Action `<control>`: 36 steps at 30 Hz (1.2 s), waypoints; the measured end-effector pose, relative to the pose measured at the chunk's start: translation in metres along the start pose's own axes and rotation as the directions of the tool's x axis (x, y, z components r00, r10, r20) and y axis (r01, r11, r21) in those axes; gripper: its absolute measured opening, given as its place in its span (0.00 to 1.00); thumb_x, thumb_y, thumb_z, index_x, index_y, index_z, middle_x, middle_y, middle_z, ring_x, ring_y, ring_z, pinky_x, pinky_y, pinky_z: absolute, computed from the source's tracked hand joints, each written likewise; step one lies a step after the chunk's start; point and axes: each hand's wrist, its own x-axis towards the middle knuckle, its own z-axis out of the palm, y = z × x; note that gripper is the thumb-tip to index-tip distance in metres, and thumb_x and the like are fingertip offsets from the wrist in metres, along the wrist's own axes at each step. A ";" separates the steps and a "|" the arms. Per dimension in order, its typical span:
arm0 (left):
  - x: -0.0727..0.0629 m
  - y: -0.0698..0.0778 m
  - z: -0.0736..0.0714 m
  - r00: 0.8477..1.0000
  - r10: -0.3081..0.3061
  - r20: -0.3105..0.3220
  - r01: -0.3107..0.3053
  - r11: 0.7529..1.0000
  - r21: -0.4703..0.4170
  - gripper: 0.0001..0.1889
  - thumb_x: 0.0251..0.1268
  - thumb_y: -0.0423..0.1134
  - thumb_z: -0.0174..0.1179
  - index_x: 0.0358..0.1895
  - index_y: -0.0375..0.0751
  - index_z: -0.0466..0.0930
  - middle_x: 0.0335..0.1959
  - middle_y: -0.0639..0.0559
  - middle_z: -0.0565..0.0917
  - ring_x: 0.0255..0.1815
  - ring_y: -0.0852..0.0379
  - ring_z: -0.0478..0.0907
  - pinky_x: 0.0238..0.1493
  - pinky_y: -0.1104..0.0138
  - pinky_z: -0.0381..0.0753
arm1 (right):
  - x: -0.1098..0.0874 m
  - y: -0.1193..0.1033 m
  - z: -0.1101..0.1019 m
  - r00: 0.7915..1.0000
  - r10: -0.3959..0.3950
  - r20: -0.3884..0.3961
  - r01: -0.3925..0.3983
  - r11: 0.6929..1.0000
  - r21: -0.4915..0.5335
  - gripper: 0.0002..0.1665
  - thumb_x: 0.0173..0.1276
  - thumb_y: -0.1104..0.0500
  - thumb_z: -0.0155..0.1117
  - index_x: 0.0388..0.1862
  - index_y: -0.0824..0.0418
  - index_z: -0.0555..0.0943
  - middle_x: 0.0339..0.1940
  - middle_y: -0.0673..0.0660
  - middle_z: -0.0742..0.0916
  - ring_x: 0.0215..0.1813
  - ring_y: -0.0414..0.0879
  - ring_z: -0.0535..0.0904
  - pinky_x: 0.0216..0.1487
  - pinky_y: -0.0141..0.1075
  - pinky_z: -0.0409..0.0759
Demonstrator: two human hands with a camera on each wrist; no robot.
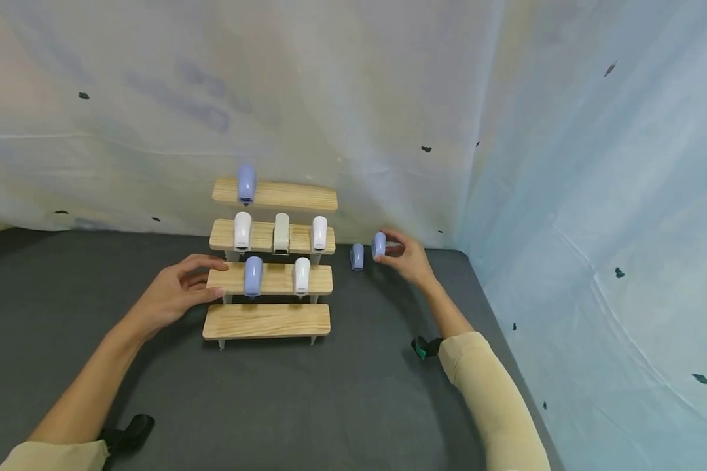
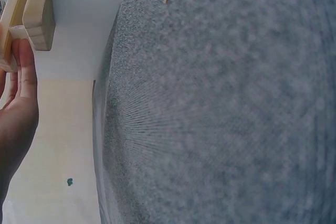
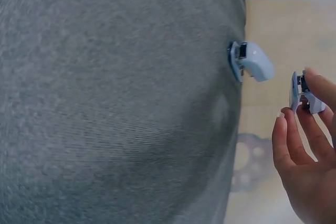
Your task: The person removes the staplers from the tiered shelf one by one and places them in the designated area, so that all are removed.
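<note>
A wooden tiered display stand carries small staplers on its upper tiers. My left hand grips the left end of the second tier from the bottom, thumb at the front edge and fingers at the back. In the left wrist view, its fingers lie against that board's end. My right hand pinches a small blue stapler between thumb and fingers, raised off the table in the right wrist view. Just left of it, another blue stapler stands on the table.
One blue stapler sits on the top tier. Below are two white staplers and a beige stapler, then a blue stapler and a white stapler. The dark cloth-covered table meets a pale curtain behind and right.
</note>
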 end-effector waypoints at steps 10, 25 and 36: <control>0.000 -0.002 0.001 1.000 0.000 -0.002 0.000 1.000 -0.008 0.23 0.69 0.40 0.64 0.64 0.40 0.74 0.63 0.50 0.70 0.55 0.70 0.75 0.45 0.71 0.81 | 0.000 0.018 0.008 0.998 0.069 -0.014 -0.070 0.994 -0.084 0.39 0.61 0.59 0.76 0.71 0.53 0.73 0.66 0.56 0.79 0.56 0.55 0.82 0.48 0.50 0.83; 0.001 -0.002 -0.001 1.000 -0.005 -0.011 0.005 1.000 0.016 0.23 0.69 0.41 0.65 0.64 0.40 0.74 0.64 0.49 0.70 0.56 0.69 0.73 0.45 0.72 0.81 | 0.007 0.036 0.020 0.991 0.133 -0.007 -0.133 0.982 -0.135 0.38 0.60 0.58 0.77 0.69 0.52 0.75 0.66 0.55 0.79 0.54 0.51 0.83 0.48 0.45 0.83; 0.001 -0.003 0.000 1.000 -0.027 -0.014 0.027 0.999 0.030 0.23 0.68 0.43 0.66 0.63 0.42 0.75 0.64 0.49 0.69 0.58 0.66 0.72 0.47 0.73 0.80 | 0.007 0.042 0.023 0.992 0.129 -0.015 -0.130 0.979 -0.155 0.39 0.60 0.59 0.78 0.70 0.53 0.74 0.63 0.59 0.81 0.52 0.53 0.82 0.50 0.47 0.81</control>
